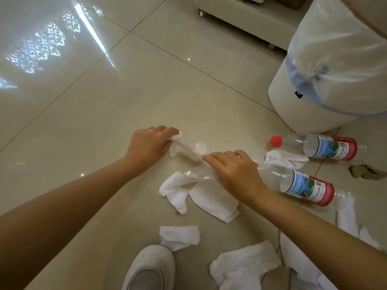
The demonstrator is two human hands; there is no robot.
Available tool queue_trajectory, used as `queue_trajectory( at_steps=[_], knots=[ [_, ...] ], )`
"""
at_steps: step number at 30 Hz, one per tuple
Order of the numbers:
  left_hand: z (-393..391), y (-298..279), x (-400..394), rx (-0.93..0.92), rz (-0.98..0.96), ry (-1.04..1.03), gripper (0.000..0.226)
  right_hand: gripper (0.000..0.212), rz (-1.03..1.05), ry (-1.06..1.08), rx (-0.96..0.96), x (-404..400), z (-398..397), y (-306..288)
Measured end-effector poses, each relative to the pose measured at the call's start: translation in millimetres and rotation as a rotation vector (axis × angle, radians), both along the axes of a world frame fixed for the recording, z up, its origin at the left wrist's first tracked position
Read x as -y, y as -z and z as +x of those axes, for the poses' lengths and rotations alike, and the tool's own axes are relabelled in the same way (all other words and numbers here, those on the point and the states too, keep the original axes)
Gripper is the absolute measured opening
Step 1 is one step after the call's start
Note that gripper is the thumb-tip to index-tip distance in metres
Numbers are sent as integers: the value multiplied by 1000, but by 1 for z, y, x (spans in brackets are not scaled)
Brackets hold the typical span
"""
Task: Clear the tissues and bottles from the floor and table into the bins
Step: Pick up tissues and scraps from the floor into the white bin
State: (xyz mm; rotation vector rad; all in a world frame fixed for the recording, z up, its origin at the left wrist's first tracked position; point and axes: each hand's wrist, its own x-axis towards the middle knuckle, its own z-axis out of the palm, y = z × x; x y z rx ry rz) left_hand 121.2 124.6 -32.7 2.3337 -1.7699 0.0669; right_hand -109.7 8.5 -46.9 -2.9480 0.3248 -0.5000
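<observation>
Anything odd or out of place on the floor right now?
Yes. Two bottles lie on their sides near the bin, loose tissues are scattered around, and a brown scrap sits right of them.

No text is readable anywhere. The far water bottle [326, 146] lying on the floor carries a blue, green and red label with a small dark square and a line of print beside it, both too blurred to make out. The near water bottle [301, 185] bears the same label, equally illegible. The white bin [293, 105] has a small dark tag near the bag's edge showing part of a white mark that cannot be identified.
</observation>
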Motion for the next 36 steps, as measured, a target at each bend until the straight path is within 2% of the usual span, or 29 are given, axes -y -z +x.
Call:
queue_trajectory(
  at_steps=[2,6,9,11,13,15,17,20,28,33,36],
  knots=[
    [7,-3,-7,1,8,-41,27,33,27,-147,32,-7,2,-12],
    [15,-7,-21,3,34,-90,17,38,-6,-494,-92,-34,14,-18],
    [15,-7,-29,7,48,-107,18,41,-85,-532,-168,-51,30,-3],
    [14,-7,-32,22,54,-104,19,59,-131,-469,-261,-56,40,14],
    [14,-7,-36,27,63,-106,19,99,-136,-394,-443,-57,51,25],
    [14,-7,-39,17,62,-114,20,113,-145,-357,-578,-59,59,29],
    [14,-6,-42,6,45,-115,24,106,-164,-394,-618,-59,62,30],
    [14,-5,-47,9,3,-105,35,84,-200,-462,-652,-58,60,33],
    [10,-10,-45,16,4,-95,35,26,-435,-531,-423,-58,39,28],
    [0,-22,-38,31,6,-59,34,13,-489,-548,-422,-64,37,26],
    [-4,-25,-34,66,17,-31,22,12,-524,-524,-434,-60,30,20]
  ],
)
